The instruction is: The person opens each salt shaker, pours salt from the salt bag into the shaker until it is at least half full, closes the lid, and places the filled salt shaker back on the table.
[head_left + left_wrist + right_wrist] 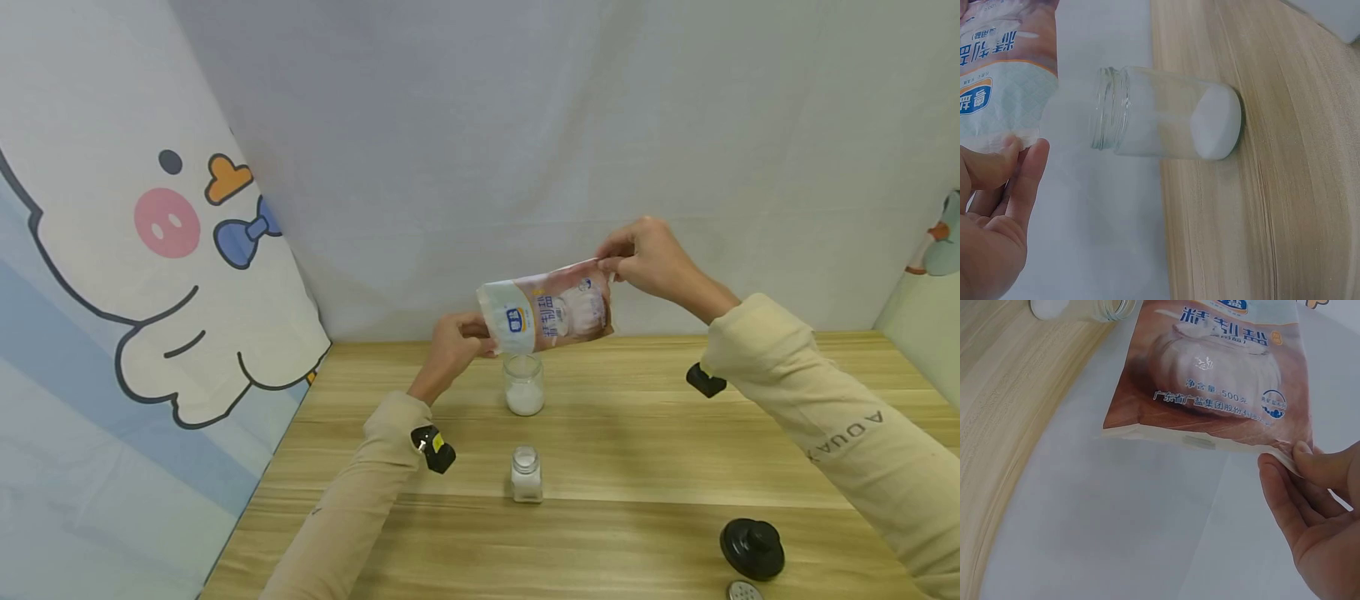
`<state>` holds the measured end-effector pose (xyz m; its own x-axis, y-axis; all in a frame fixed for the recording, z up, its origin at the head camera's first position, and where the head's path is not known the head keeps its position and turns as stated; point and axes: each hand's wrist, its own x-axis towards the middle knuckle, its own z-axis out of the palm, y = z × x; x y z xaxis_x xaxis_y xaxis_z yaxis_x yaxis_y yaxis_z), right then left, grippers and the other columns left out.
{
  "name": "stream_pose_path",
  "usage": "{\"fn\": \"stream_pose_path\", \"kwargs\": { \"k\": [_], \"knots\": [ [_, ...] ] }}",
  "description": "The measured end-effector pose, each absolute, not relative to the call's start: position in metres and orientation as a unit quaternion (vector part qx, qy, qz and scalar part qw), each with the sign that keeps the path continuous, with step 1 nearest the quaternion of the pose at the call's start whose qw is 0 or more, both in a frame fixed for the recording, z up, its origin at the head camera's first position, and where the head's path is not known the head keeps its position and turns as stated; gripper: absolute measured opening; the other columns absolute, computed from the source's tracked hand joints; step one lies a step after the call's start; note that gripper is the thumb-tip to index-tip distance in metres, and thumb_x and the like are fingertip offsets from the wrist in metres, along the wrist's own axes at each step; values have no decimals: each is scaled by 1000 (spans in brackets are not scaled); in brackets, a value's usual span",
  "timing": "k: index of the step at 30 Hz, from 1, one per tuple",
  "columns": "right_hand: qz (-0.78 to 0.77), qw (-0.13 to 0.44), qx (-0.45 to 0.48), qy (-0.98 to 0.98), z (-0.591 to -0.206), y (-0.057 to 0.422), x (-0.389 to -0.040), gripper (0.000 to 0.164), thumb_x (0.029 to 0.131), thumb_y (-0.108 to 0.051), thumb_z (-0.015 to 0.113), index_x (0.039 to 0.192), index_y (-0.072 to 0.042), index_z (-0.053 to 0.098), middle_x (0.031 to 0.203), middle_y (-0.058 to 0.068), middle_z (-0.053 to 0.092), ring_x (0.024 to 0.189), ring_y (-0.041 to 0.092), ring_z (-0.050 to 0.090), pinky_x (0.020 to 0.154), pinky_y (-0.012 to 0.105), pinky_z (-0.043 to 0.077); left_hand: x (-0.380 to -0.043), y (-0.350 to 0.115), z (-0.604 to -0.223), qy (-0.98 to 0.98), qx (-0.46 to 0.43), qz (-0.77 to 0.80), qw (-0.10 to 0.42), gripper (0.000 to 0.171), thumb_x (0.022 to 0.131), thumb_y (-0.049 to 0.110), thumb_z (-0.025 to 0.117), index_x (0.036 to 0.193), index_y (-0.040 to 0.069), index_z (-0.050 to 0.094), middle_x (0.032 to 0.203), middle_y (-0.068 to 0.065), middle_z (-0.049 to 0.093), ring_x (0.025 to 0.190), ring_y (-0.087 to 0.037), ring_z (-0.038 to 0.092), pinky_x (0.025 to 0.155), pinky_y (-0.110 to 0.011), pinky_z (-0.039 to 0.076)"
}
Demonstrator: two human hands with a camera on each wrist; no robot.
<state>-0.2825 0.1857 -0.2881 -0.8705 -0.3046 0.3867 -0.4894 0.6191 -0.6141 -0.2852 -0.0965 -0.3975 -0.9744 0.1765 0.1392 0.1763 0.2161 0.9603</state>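
Note:
Both hands hold a bag of salt (564, 310), pink-brown and pale green, stretched sideways above the table. My left hand (453, 343) pinches the lower corner at its pale green end, between thumb and fingers (1030, 169). At the brown end, my right hand (651, 260) grips the upper corner, so the bag tilts down to the left. Under the bag's left end stands a glass jar (523, 390), upright and without a lid. White salt (1215, 122) lies in the jar's bottom, and the bag's pale end is close to its mouth.
Nearer on the wooden table (622, 467) stands a small glass bottle (527, 478) with white contents and no cap. At the front right lie a black knobbed lid (752, 550) and a metal cap with holes (744, 592). A pale cloth (450, 167) hangs behind the table.

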Motion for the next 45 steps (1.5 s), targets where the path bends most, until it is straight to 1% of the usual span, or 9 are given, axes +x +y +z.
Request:
{"fn": "stream_pose_path", "kwargs": {
  "k": [9, 17, 21, 24, 27, 32, 35, 40, 45],
  "knots": [
    [379, 129, 222, -889, -289, 185, -283, 11, 85, 5, 61, 87, 4, 72, 76, 15, 68, 63, 24, 61, 53, 24, 48, -286, -97, -398, 776, 111, 621, 10, 23, 77, -15, 62, 100, -12, 65, 92, -24, 67, 78, -25, 67, 69, -35, 59],
    [381, 132, 222, -888, -290, 184, -282, 11, 86, 4, 61, 88, 4, 72, 76, 15, 68, 65, 27, 62, 54, 24, 49, -283, -97, -393, 776, 119, 618, 31, 24, 80, -15, 61, 104, -13, 63, 98, -29, 65, 88, -35, 66, 75, -40, 58],
    [381, 132, 221, -888, -290, 184, -282, 11, 86, 4, 61, 88, 4, 72, 76, 15, 69, 66, 29, 62, 54, 24, 49, -271, -95, -380, 780, 119, 614, 34, 24, 80, -16, 59, 104, -15, 62, 98, -30, 65, 89, -37, 65, 76, -41, 57],
    [380, 133, 221, -888, -290, 184, -282, 12, 86, 4, 61, 88, 4, 72, 77, 15, 69, 66, 29, 62, 54, 25, 49, -263, -93, -372, 779, 121, 614, 29, 24, 80, -16, 59, 103, -16, 62, 96, -29, 65, 87, -35, 66, 76, -39, 58],
    [378, 139, 221, -888, -290, 184, -282, 12, 86, 4, 61, 89, 4, 72, 77, 15, 69, 64, 25, 61, 54, 25, 48, -262, -93, -371, 779, 120, 614, 25, 24, 79, -16, 59, 103, -15, 62, 95, -27, 66, 85, -33, 66, 75, -39, 58],
    [378, 144, 218, -888, -290, 184, -282, 12, 86, 4, 61, 88, 4, 72, 77, 15, 69, 62, 21, 61, 53, 24, 47, -275, -95, -385, 778, 117, 617, 25, 25, 78, -16, 60, 103, -14, 63, 95, -27, 66, 85, -33, 66, 75, -40, 58],
    [380, 144, 217, -888, -290, 184, -281, 12, 85, 4, 61, 89, 4, 72, 77, 15, 69, 62, 21, 61, 53, 24, 47, -284, -97, -395, 775, 115, 621, 23, 25, 78, -16, 61, 103, -13, 63, 95, -27, 66, 83, -31, 67, 73, -38, 58],
    [381, 140, 218, -887, -289, 184, -281, 12, 85, 4, 61, 89, 4, 72, 77, 16, 69, 62, 22, 61, 53, 23, 48, -285, -96, -399, 775, 111, 622, 10, 24, 77, -15, 62, 101, -11, 65, 91, -23, 67, 79, -25, 67, 70, -35, 59],
    [381, 139, 220, -887, -290, 185, -281, 11, 85, 4, 62, 88, 4, 72, 77, 16, 69, 63, 24, 61, 53, 24, 48, -284, -95, -398, 779, 113, 617, 5, 23, 77, -15, 62, 100, -11, 65, 91, -24, 67, 78, -26, 67, 69, -34, 59]
  ]
}}
